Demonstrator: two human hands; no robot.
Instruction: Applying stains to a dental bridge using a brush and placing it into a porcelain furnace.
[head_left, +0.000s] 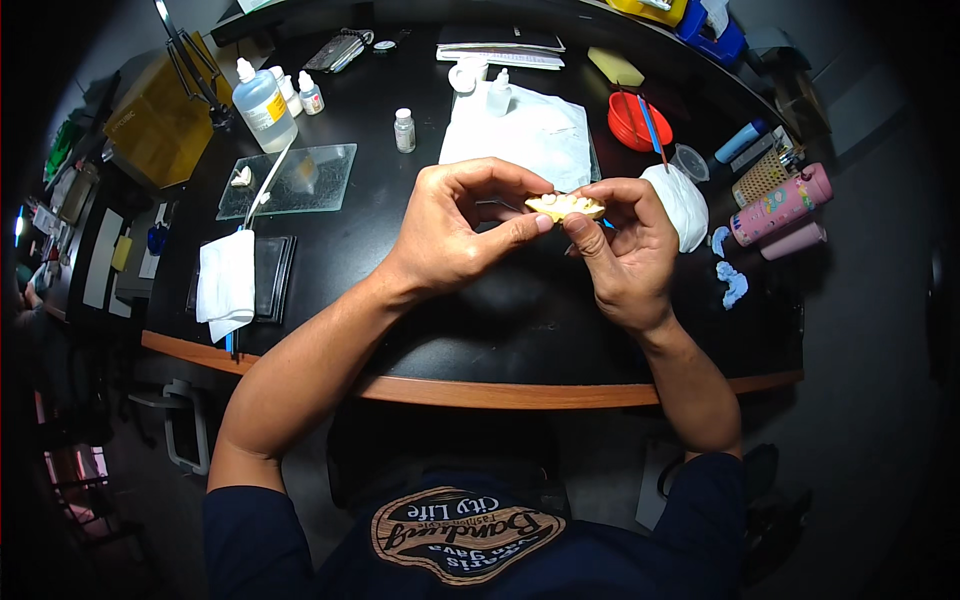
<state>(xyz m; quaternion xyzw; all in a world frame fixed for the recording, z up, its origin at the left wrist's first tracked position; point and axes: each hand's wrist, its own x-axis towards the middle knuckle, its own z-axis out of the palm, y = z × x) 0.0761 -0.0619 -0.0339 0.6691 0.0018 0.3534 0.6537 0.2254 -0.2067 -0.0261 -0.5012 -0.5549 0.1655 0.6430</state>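
Both my hands hold a small yellowish dental model (566,207) with pale teeth along its upper side, raised above the black table. My left hand (470,220) pinches its left end between thumb and fingers. On the right end, my right hand (628,240) grips it with the thumb in front and fingers curled behind. The fingers hide part of the model's ends. Beyond the hands lies a white cloth (530,140) with a small white dropper bottle (499,93) on it. Close to my right hand is a crumpled white tissue (680,205).
A glass slab (320,180) with white bits and a spatula lies left, behind a folded cloth (228,280). A large liquid bottle (266,108) and a small vial (404,131) stand beyond. Rightward are a red bowl (625,125) with brushes, blue putty pieces (731,285) and a pink tumbler (780,205).
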